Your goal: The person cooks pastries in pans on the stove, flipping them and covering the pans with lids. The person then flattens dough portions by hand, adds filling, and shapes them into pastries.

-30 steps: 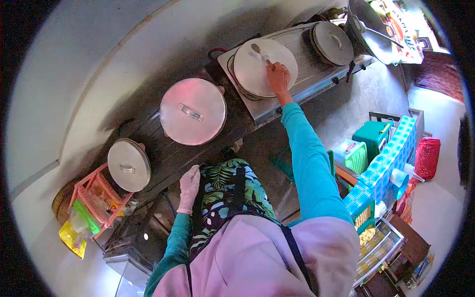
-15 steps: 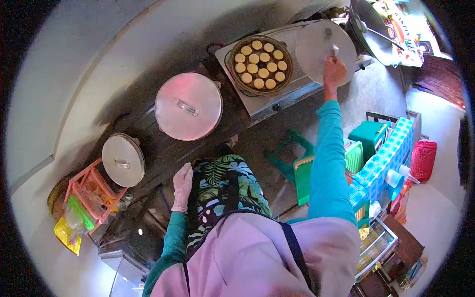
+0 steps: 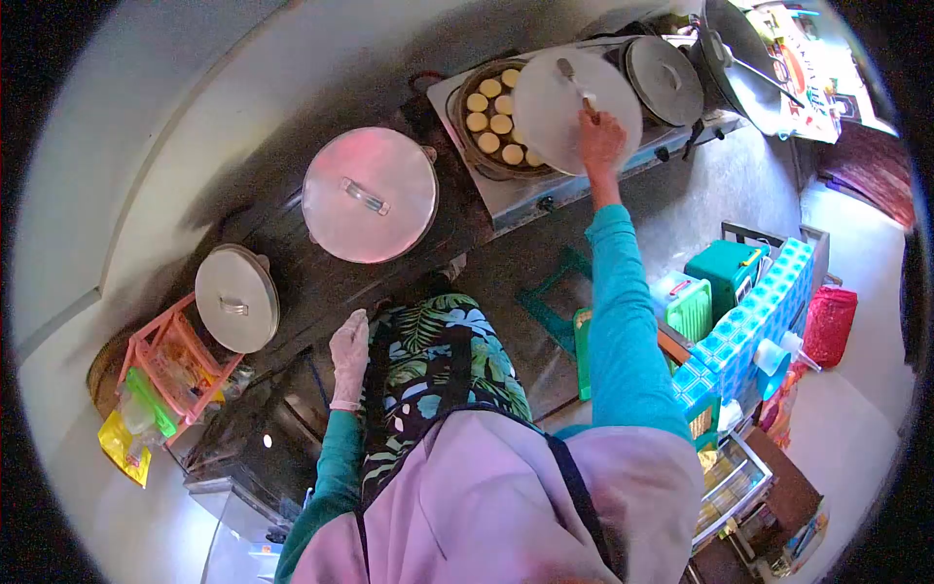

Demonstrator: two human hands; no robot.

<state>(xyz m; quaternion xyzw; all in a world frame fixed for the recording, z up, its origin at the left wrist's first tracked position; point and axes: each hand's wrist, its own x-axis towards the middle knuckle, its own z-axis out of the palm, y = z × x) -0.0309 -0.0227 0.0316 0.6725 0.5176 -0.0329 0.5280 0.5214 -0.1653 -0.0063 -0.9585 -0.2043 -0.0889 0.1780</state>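
Observation:
My right hand (image 3: 602, 142) grips the handle of a round metal lid (image 3: 545, 107). The lid is held over the right part of a dark round pan (image 3: 465, 146), hiding some of its contents. Several small round pale cakes (image 3: 501, 125) show in the pan's uncovered left part. The pan sits on a silver gas stove (image 3: 516, 200). My left hand (image 3: 350, 355), in a pale glove, hangs by the patterned apron (image 3: 438, 360), its fingers drawn together with nothing visible in them.
A second lidded pan (image 3: 664, 83) stands on the stove's right burner, beside a wok (image 3: 739, 68). A large lidded pot (image 3: 370, 195) and a smaller one (image 3: 236, 297) stand leftward, near an orange basket (image 3: 175, 350). A green stool (image 3: 556, 297) and green containers (image 3: 725, 268) are rightward.
My right hand has moved the lid leftward, from above the right burner to partly over the pan of cakes. The lidded pan on the right burner has come into view. My left hand stays by the apron.

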